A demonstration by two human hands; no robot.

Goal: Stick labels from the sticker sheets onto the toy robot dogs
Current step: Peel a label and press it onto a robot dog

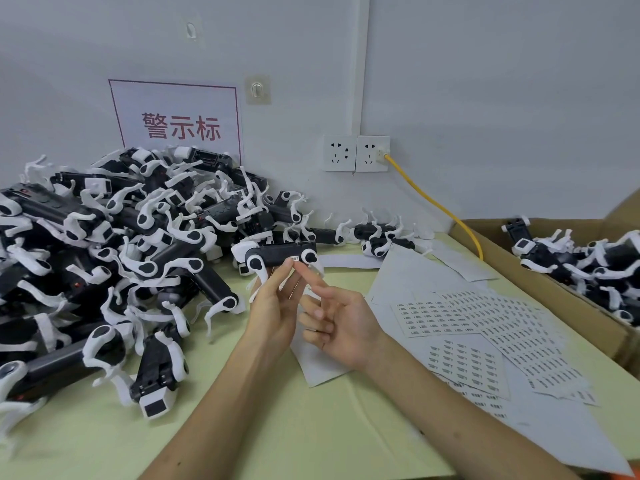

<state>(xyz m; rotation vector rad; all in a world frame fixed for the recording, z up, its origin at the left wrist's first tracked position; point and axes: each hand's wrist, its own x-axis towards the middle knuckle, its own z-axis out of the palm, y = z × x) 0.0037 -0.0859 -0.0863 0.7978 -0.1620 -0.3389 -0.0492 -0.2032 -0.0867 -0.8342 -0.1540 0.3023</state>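
My left hand [273, 306] holds a black-and-white toy robot dog [277, 256] up above the table, fingers curled round its underside. A small white label [294, 258] sits on the dog's black body. My right hand [337, 322] is beside it, index finger stretched out with its tip at the label; the other fingers are loosely bent and hold nothing. Sticker sheets [478, 317] with rows of small labels lie on the table to the right.
A big heap of toy robot dogs [114, 258] fills the table's left side up to the wall. A cardboard box [540, 282] at the right holds more dogs. A yellow cable [433, 202] runs from the wall socket [372, 153] down behind the box. The green table surface [277, 427] lies in front.
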